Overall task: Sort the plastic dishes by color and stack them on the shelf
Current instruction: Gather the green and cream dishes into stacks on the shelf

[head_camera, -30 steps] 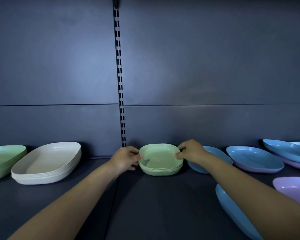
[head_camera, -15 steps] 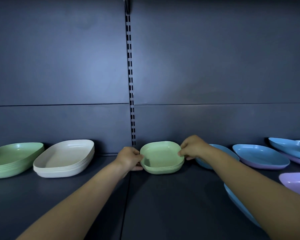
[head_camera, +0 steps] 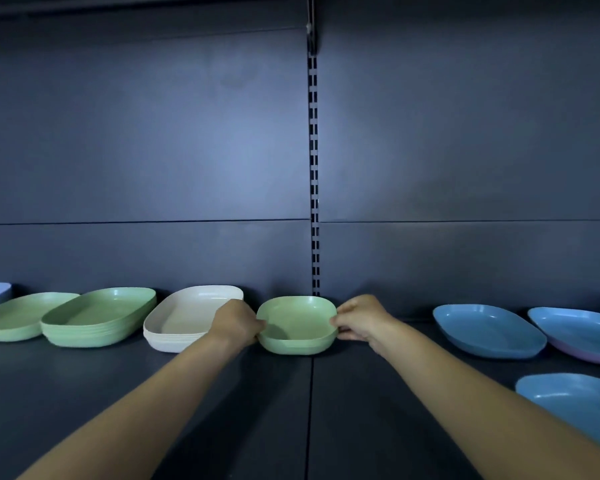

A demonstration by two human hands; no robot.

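While my left hand [head_camera: 236, 323] grips one side of the small green dish stack [head_camera: 297, 325], my right hand [head_camera: 359, 318] pinches the other. Just beside it sit the cream dishes [head_camera: 184, 317]

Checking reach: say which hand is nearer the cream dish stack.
Left. The left hand is beside the cream dish stack; the right hand is beyond the small green stack.
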